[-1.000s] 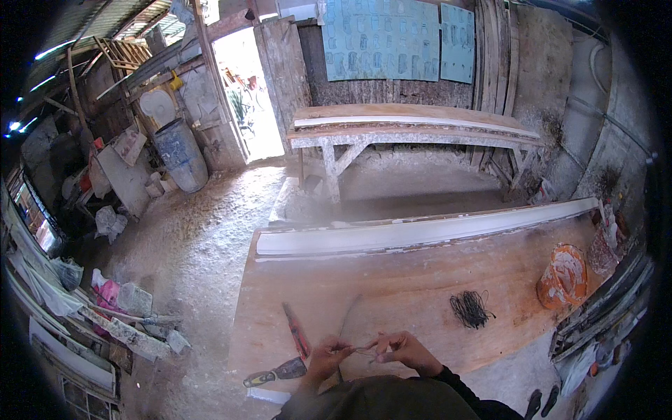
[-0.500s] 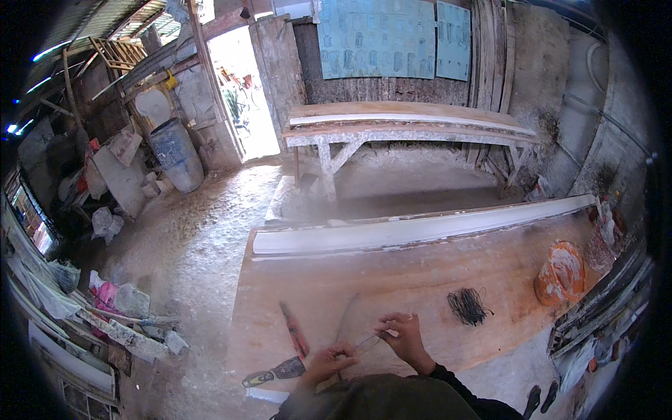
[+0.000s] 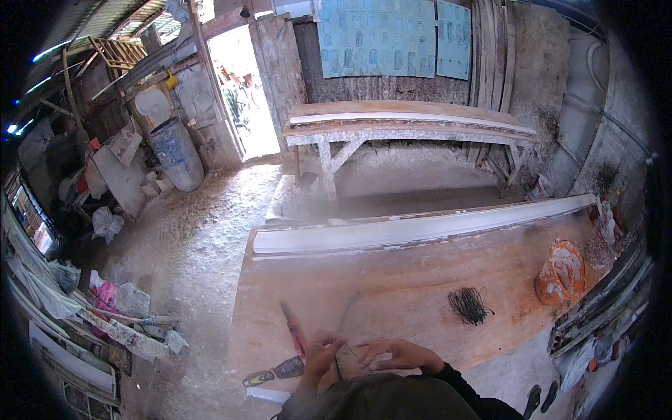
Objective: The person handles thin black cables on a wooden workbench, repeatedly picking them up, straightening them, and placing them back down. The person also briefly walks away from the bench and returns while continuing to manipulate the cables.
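Observation:
My left hand (image 3: 322, 352) is closed in a pinch on a thin wire (image 3: 352, 350) above the near part of the wooden table (image 3: 392, 294). From the right, my right hand (image 3: 399, 354) meets the wire with its fingertips, thumb and fingers drawn together around its end. A dark, thin strand (image 3: 346, 311) runs over the tabletop just beyond my hands. Left of them lie a red-handled tool (image 3: 295, 329), its kind unclear, and a tool with a black and yellow handle (image 3: 262, 378). A loose bundle of black wires (image 3: 470, 306) rests to the right.
A long white moulding (image 3: 420, 229) lies along the table's far edge. An orange, plaster-smeared bucket (image 3: 560, 273) stands at the right end. Behind is a second bench (image 3: 413, 133) with another white strip. A blue barrel (image 3: 176, 155) stands near the bright doorway.
My left hand has risen slightly and turned its fingers inward. My right hand has come lower, from an upright pinch to lying level with its fingers pointing left.

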Action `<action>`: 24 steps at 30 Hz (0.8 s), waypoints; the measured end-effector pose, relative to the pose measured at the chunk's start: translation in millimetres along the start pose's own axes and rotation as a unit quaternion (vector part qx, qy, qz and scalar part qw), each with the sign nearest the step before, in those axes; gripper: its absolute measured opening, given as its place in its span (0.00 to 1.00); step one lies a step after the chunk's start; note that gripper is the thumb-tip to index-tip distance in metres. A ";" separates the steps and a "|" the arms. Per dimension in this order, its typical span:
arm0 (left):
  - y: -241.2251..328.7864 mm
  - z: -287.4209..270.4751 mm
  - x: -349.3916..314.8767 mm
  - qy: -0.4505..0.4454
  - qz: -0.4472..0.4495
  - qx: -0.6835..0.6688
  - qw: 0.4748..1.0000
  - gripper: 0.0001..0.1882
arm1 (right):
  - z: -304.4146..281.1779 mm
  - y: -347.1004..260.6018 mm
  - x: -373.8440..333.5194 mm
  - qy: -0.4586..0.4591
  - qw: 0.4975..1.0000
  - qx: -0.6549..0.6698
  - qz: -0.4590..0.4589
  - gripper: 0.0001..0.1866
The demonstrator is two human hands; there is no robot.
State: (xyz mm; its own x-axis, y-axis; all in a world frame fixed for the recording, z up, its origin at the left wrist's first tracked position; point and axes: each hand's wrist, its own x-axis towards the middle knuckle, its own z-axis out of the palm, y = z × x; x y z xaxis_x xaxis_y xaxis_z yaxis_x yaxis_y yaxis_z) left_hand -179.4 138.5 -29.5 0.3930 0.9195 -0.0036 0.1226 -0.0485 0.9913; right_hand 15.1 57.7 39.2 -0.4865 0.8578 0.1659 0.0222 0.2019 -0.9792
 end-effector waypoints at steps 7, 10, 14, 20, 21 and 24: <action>18.1 19.8 -19.1 -0.184 -0.015 -0.114 0.976 0.09 | -1.5 24.3 -13.6 0.256 0.958 -0.071 0.106 0.05; 18.0 24.9 -23.3 -0.318 0.042 -0.084 0.943 0.09 | -5.0 31.0 -3.7 0.339 0.851 -0.386 0.110 0.04; 23.7 27.2 -27.7 -0.369 -0.112 -0.244 0.890 0.04 | -1.4 51.1 0.8 0.400 0.834 -0.363 0.108 0.04; -14.3 6.3 -18.3 -0.141 -0.064 -0.047 0.987 0.05 | -8.5 52.1 -23.6 0.404 0.892 -0.178 0.099 0.06; -21.5 1.8 -12.5 -0.100 -0.052 -0.015 0.993 0.05 | -9.4 49.4 -24.2 0.393 0.905 -0.131 0.096 0.06; -32.0 -4.8 -4.9 -0.009 -0.003 0.064 0.998 0.04 | -6.5 20.0 -29.1 0.151 0.978 0.063 0.128 0.07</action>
State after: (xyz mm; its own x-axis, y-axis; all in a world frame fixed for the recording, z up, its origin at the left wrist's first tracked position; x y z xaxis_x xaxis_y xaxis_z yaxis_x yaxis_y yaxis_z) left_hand -189.6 137.4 -60.5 0.4080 0.9129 -0.0137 0.2399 -0.0928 0.9664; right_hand 35.3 39.8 15.6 -0.1980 0.9771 -0.0777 -0.0083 -0.0809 -0.9967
